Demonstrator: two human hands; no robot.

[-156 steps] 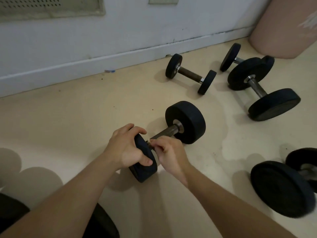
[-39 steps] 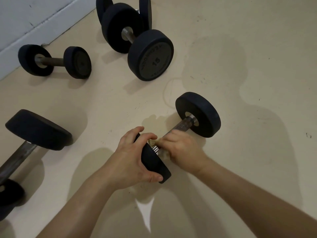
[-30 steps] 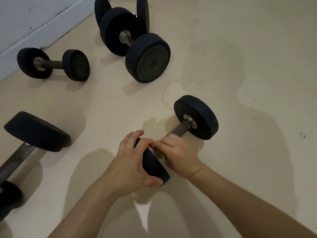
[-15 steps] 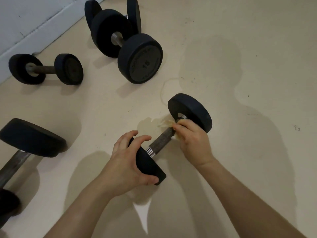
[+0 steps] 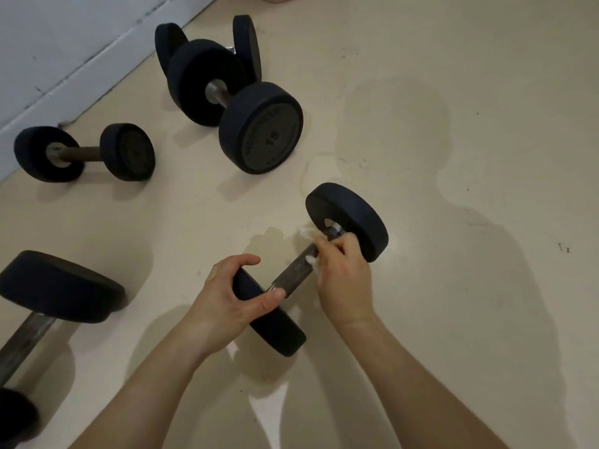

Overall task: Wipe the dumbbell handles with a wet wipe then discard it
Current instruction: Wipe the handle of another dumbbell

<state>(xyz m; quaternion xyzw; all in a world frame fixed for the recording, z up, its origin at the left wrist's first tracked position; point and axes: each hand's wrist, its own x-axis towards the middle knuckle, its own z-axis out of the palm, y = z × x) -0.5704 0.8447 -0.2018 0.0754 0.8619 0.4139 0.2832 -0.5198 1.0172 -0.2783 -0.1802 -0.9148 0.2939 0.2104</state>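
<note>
A small black dumbbell (image 5: pixel 353 218) lies on the cream floor in the middle of the view, its metal handle (image 5: pixel 295 275) running diagonally. My left hand (image 5: pixel 227 298) grips the near weight head, thumb over its rim. My right hand (image 5: pixel 343 273) is curled round the far end of the handle, close to the far head, with a white wet wipe (image 5: pixel 309 234) wrapped under its fingers. Bits of the wipe stick out beside the fingers. The near half of the handle is bare.
A large dumbbell marked 15 (image 5: pixel 262 129) lies behind, with another dumbbell (image 5: pixel 246 47) behind it. A small dumbbell (image 5: pixel 84 153) rests by the white wall (image 5: pixel 64 37) at left. A big dumbbell (image 5: pixel 55 286) lies at the left edge.
My right hand slid the wipe along the handle from the near head to the far head. Much earlier, a different dumbbell near the wall was being wiped.
</note>
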